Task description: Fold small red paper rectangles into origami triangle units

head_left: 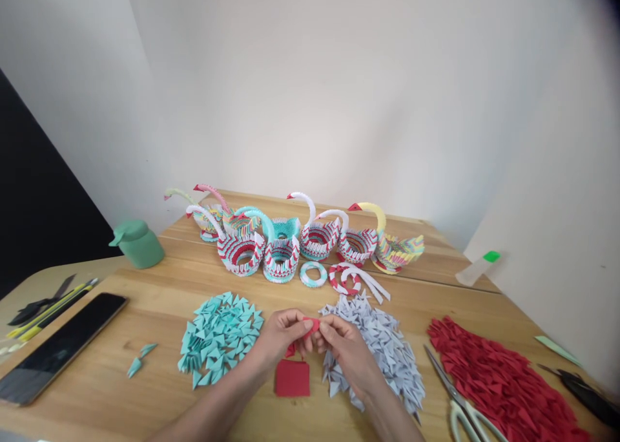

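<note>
- The wooden table point(145, 300) carries everything; the hands work at its near middle.
- A heap of folded red paper triangles point(498, 377) spreads at the near right, with white-handled scissors point(460, 403) just left of it.
- A heap of folded grey-white paper triangles point(382, 345) lies under and beyond the right hand; a heap of folded teal paper triangles point(217, 335) lies left of the left hand.
- The left hand point(281, 338) and the right hand point(346, 348) meet fingertip to fingertip, fingers curled, both pinching a small folded red paper piece point(312, 326).
- That piece is raised above the table between the two heaps, its long axis running roughly left to right; which way its tip points cannot be told.
- A flat red paper rectangle point(292, 378) lies on the table just nearer, below the hands.
</note>
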`<action>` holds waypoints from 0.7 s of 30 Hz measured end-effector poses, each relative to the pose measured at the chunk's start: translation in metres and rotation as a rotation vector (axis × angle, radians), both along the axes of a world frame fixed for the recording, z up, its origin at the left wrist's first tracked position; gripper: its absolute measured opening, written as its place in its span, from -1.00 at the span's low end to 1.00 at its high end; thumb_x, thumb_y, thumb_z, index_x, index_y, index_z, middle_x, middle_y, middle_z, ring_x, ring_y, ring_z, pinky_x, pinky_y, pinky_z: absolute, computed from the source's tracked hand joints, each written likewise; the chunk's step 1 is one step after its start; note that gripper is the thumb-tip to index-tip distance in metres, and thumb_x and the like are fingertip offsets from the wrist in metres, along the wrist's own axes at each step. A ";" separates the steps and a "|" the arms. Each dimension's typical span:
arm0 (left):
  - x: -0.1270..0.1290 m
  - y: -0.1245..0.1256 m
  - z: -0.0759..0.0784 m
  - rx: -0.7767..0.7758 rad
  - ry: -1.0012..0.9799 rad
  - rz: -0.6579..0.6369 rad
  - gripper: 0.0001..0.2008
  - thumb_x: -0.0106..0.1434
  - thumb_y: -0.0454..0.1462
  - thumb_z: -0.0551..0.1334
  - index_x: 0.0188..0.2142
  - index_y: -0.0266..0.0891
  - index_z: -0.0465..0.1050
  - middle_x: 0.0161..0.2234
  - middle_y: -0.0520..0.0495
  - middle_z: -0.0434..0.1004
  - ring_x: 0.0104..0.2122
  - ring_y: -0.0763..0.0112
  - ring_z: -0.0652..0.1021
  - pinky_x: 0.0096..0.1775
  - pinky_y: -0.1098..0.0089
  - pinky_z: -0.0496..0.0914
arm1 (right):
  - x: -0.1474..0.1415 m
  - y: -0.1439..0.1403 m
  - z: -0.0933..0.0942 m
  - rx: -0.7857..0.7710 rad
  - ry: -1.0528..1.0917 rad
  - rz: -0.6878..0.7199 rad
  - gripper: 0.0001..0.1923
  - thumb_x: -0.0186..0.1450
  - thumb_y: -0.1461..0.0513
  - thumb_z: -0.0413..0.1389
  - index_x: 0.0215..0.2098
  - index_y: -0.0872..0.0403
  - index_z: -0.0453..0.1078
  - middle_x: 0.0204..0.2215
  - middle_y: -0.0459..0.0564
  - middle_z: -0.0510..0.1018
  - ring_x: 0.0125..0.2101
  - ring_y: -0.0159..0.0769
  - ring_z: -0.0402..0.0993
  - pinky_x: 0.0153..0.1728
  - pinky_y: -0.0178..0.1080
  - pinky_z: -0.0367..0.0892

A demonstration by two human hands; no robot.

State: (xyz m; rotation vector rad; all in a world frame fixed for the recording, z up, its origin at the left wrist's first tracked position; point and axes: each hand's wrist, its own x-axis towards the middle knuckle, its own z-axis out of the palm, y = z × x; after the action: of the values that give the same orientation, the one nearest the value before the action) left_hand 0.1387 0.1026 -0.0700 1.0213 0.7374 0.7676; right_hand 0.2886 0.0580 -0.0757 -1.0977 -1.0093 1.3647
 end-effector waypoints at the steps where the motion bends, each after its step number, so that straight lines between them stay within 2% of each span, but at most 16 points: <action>1: 0.000 0.000 0.000 0.006 0.010 0.003 -0.57 -0.04 0.02 0.37 -0.56 -0.33 0.40 -0.68 -0.01 0.46 -0.71 0.57 0.39 -0.63 0.55 0.17 | 0.000 0.000 0.001 0.003 -0.018 -0.003 -0.68 0.17 0.01 0.21 -0.46 0.12 0.45 -0.57 -0.10 0.43 -0.52 -0.39 0.30 -0.46 -0.33 0.24; 13: 0.002 0.002 -0.004 0.061 0.084 0.014 -0.54 -0.04 0.06 0.33 -0.57 -0.32 0.36 -0.70 0.01 0.42 -0.73 0.60 0.33 -0.66 0.55 0.13 | 0.004 0.004 -0.008 0.011 -0.176 -0.057 -0.69 0.15 0.03 0.20 -0.46 0.13 0.44 -0.62 -0.13 0.42 -0.56 -0.41 0.28 -0.48 -0.34 0.23; 18: 0.003 0.003 -0.013 0.140 0.136 0.045 -0.55 0.01 0.06 0.30 -0.56 -0.32 0.35 -0.72 0.05 0.39 -0.75 0.62 0.27 -0.66 0.55 0.12 | 0.004 0.003 -0.008 0.093 -0.460 -0.119 -0.71 0.19 0.05 0.14 -0.52 0.10 0.36 -0.63 -0.14 0.37 -0.57 -0.39 0.24 -0.51 -0.34 0.17; 21: 0.001 0.005 -0.014 0.130 0.115 0.041 -0.57 0.06 0.04 0.27 -0.55 -0.32 0.35 -0.72 0.05 0.38 -0.75 0.61 0.28 -0.66 0.55 0.11 | 0.004 0.001 -0.003 0.128 -0.531 -0.104 -0.74 0.24 0.06 0.09 -0.41 0.09 0.41 -0.57 -0.12 0.41 -0.53 -0.36 0.30 -0.47 -0.33 0.21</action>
State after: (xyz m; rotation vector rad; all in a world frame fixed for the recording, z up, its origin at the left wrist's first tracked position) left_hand 0.1397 0.1073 -0.0837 1.1785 0.8174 0.8054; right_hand 0.2928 0.0590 -0.0786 -1.4302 -1.3761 0.9247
